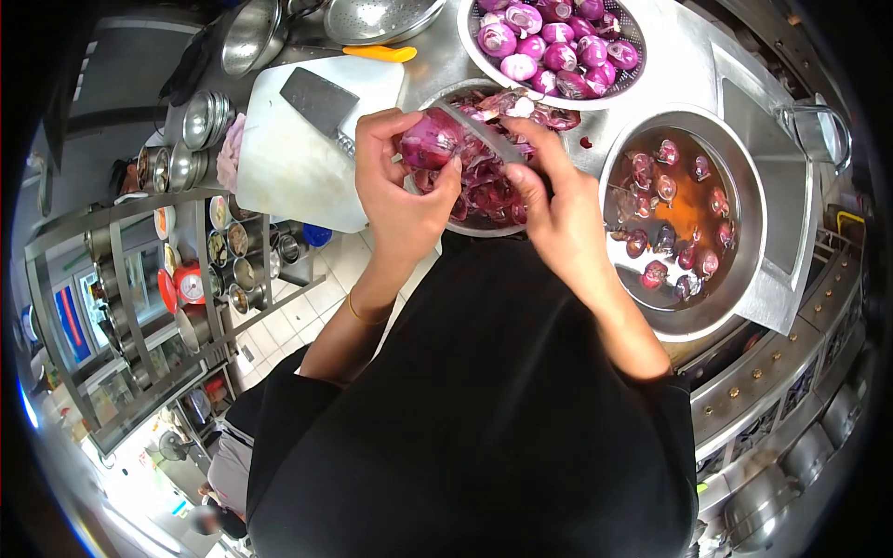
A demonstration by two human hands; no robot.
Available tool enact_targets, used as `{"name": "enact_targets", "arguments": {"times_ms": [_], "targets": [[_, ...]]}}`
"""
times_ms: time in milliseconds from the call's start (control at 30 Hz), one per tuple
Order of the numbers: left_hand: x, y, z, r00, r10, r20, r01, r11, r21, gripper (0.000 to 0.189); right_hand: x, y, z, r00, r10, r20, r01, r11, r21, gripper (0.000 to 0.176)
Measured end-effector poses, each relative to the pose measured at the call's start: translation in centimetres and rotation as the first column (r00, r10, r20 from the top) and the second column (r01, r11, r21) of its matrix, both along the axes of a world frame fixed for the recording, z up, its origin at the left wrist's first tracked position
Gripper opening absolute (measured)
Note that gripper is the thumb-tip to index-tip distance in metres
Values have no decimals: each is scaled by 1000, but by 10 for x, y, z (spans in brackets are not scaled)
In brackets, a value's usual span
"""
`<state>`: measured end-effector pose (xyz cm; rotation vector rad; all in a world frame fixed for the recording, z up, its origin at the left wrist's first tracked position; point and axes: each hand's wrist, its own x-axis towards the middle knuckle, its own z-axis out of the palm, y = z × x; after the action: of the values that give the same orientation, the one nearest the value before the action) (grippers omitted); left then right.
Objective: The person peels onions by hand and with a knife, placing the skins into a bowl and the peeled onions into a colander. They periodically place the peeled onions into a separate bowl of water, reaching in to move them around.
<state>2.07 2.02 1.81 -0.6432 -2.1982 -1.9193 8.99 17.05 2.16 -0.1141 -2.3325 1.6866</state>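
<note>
My left hand (409, 200) is closed around a red onion (431, 139), held up above a bowl of peelings. In my right hand (563, 200) is a small knife (481, 133), its blade slanting up toward the onion; the handle is mostly hidden by my fingers. Beneath both hands, a metal bowl (453, 91) holds a heap of onion skins (488, 191). A white cutting board (293, 177) lies to the left, with a cleaver (318, 100) on it. Peeled red onions (560, 56) fill a colander (484, 70) beyond my hands.
On the right, a large metal basin (758, 223) holds brownish water with several unpeeled onions (654, 273). A yellow-handled knife (381, 54) and metal bowls (249, 37) lie at the far left of the counter. A shelf rack (121, 307) stands left; another person (228, 465) is behind it.
</note>
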Motion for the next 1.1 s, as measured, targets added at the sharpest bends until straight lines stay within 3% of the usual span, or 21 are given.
{"name": "enact_targets", "arguments": {"times_ms": [67,233,467,533,567,633,667,767,800,900,967,1067,1100], "targets": [[1,1,3,1000,3,18,-3,1000,-9,50,0,6,3,996,-21,91,25,999,-47,35],[-3,5,-2,998,-24,-53,22,999,-37,52,4,-6,2,995,69,-76,-68,998,13,39],[0,5,-1,999,-40,-34,40,999,-3,51,1,-4,1,989,83,-120,-83,997,1,38],[0,5,-2,997,-38,-70,38,999,-10,51,4,0,9,980,143,139,-159,981,110,42],[0,6,-2,996,-51,-74,51,999,1,52,4,0,4,980,142,139,-158,981,110,42],[1,5,-3,995,-62,-79,64,998,13,52,1,1,-11,991,117,-59,-116,993,22,40],[1,4,-3,995,-84,-45,85,996,24,52,-1,3,-11,991,117,-59,-116,993,23,40],[2,2,-5,992,-126,2,125,991,44,54,-8,11,-12,1000,24,14,-16,901,-434,33],[2,1,-5,989,-145,17,144,988,52,55,-7,14,-12,1000,24,13,-16,901,-434,33],[3,2,-5,988,-138,65,132,987,96,58,-3,20,-10,982,162,100,-87,851,-518,40],[1,1,-7,989,-138,49,133,987,86,60,2,19,-6,953,292,83,-140,665,-734,48],[1,0,-6,985,-163,56,159,985,70,61,1,16,-9,912,406,55,-208,575,-792,54],[1,1,-5,979,-188,78,183,981,66,60,-1,14,-9,919,385,80,-184,601,-778,49]]}}
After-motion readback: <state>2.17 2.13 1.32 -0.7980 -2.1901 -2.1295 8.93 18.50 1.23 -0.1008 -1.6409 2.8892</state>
